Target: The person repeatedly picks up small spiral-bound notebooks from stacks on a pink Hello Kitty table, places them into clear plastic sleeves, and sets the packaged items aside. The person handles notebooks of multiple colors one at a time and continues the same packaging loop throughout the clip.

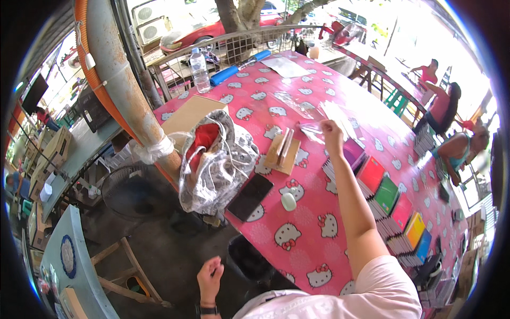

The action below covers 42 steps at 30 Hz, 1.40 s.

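My right hand reaches far over the pink table, its fingers pinched at the edge of a clear plastic wrapper. Just beyond it lies a stack of thin white strips or sleeves. My left hand hangs off the table's near left side, loosely curled, with nothing visible in it. Left of my right forearm are a brown cardboard piece with slim packets, a black phone and a small pale green case. Rows of colourful notebooks stand to the forearm's right.
A patterned drawstring bag sits at the table's left edge, beside a rusty post. Behind it are a cardboard sheet, a water bottle and a blue roll. Several people sit at the right. A wooden stool stands lower left.
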Each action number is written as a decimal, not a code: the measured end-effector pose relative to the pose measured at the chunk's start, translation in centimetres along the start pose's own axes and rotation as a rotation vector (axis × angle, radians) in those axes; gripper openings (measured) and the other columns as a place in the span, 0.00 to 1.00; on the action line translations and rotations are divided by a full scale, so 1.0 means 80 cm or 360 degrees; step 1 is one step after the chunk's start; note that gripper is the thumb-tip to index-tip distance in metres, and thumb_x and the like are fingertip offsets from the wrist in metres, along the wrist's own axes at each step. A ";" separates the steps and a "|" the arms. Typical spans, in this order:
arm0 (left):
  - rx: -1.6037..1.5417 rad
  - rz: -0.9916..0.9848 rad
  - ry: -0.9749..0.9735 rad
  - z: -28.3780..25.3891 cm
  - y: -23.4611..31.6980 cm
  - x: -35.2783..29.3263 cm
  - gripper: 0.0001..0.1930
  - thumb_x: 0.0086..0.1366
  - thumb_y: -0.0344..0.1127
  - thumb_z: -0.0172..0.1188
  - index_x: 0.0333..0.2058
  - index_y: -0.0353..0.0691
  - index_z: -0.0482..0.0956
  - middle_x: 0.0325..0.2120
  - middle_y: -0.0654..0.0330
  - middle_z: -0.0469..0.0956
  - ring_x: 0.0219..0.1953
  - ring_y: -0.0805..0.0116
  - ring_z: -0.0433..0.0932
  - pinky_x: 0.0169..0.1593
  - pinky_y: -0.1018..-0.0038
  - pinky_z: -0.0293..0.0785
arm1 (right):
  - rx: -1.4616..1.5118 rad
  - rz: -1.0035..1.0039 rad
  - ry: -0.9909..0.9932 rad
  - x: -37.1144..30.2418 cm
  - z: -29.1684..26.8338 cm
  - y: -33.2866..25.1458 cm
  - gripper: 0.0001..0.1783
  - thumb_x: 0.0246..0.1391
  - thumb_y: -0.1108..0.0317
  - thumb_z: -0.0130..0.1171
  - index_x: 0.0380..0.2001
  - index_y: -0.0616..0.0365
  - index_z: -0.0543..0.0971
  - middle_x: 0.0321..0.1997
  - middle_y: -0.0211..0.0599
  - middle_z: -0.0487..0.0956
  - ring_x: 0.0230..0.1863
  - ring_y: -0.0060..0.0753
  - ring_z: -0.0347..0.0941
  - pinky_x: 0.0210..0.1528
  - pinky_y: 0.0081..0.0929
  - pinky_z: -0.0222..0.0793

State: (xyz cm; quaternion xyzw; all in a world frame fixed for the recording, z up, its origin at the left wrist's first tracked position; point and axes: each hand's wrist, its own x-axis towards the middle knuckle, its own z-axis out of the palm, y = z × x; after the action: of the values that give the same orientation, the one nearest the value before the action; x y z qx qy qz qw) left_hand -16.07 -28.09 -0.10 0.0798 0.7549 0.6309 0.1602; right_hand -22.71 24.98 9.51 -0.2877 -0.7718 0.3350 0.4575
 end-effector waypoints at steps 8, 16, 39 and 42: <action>-0.0379 0.0239 -0.0815 0.127 0.077 0.056 0.21 0.59 0.32 0.62 0.50 0.34 0.71 0.44 0.57 0.76 0.47 0.72 0.74 0.51 0.74 0.69 | 0.0211 0.0290 -0.0169 -0.040 -0.082 -0.013 0.06 0.49 0.73 0.61 0.32 0.61 0.80 0.25 0.33 0.79 0.26 0.20 0.72 0.30 0.21 0.69; -0.0379 0.0581 -0.0735 0.311 0.096 0.122 0.46 0.50 0.38 0.71 0.61 0.32 0.50 0.56 0.46 0.59 0.58 0.59 0.60 0.57 0.64 0.61 | 0.0606 0.0054 -0.0689 -0.172 -0.101 -0.142 0.06 0.49 0.78 0.58 0.33 0.63 0.77 0.29 0.30 0.77 0.30 0.18 0.70 0.32 0.20 0.68; 0.0705 -0.0151 -0.2215 0.433 0.103 0.108 0.13 0.63 0.40 0.55 0.32 0.35 0.79 0.15 0.67 0.73 0.15 0.77 0.68 0.22 0.79 0.65 | -0.1333 -0.0306 0.0087 -0.352 -0.401 -0.090 0.13 0.43 0.73 0.59 0.36 0.50 0.75 0.42 0.31 0.75 0.48 0.36 0.68 0.49 0.39 0.58; 0.0957 0.0157 -0.2078 0.449 0.086 0.123 0.12 0.60 0.37 0.56 0.35 0.34 0.79 0.19 0.62 0.77 0.16 0.69 0.71 0.25 0.72 0.70 | -0.1249 0.0012 -0.0465 -0.399 -0.360 -0.030 0.22 0.47 0.66 0.59 0.48 0.49 0.72 0.54 0.36 0.70 0.59 0.40 0.60 0.57 0.47 0.54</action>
State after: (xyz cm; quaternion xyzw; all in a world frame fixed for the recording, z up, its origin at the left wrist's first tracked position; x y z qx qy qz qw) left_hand -13.50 9.72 -0.24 0.5152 0.6416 0.2258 0.5214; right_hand 16.12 6.90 5.28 -0.3923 -0.8967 0.0543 0.1976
